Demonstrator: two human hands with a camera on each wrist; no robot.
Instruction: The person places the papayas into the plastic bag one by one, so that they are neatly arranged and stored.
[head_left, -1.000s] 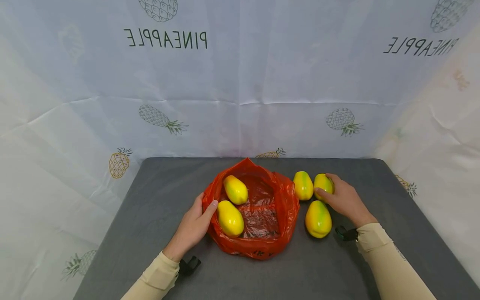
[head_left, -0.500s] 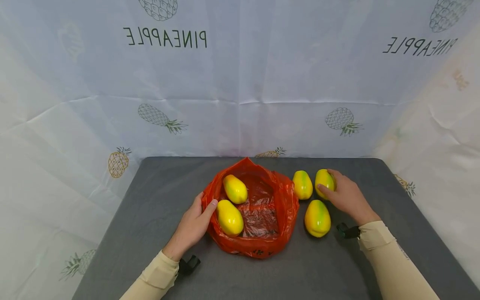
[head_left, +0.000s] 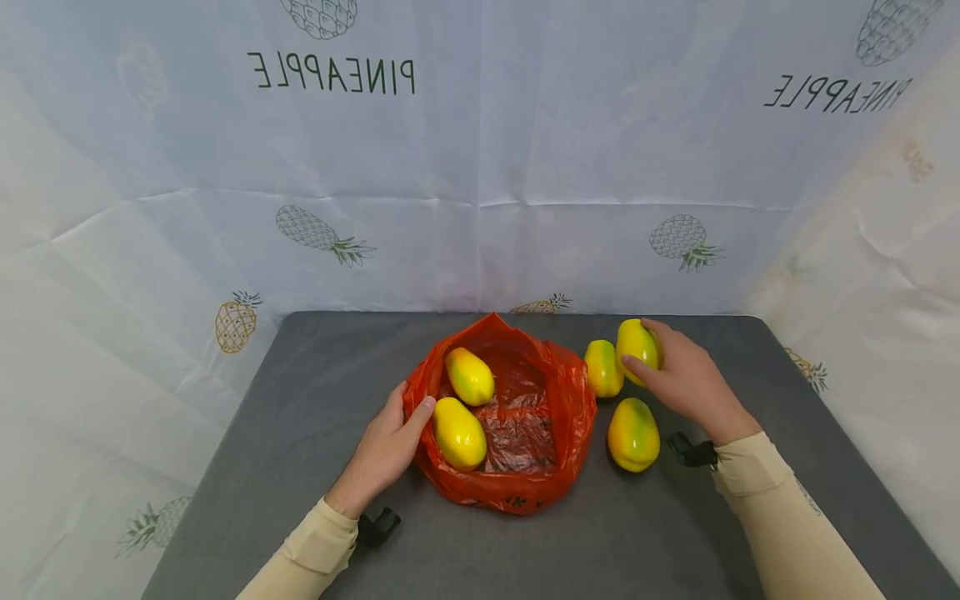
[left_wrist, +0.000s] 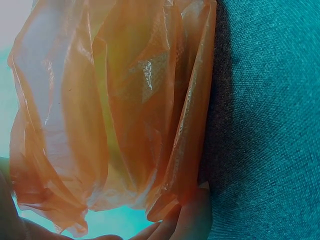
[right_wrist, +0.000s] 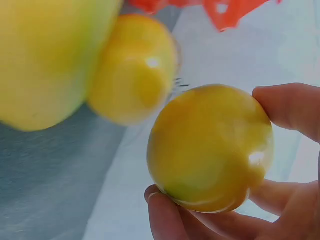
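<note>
In the head view, a red plastic bag stands with its mouth spread wide. My left hand holds the bag's left rim, thumb on the inner side and fingers outside. Inside the bag, along its left wall, lie two yellow papayas, one behind and one in front. My right hand grips another papaya between thumb and fingers, raised above the table to the right of the bag. Close by, one papaya rests against the bag's right side and a greener-streaked one lies nearer to me.
The dark grey cloth-covered table ends at a back edge just behind the bag. A white curtain with pineapple prints hangs behind it and along both sides.
My right hand has lifted its papaya off the table, first slightly right and away, then up and to the left behind the others. The left hand and bag have stayed put.
</note>
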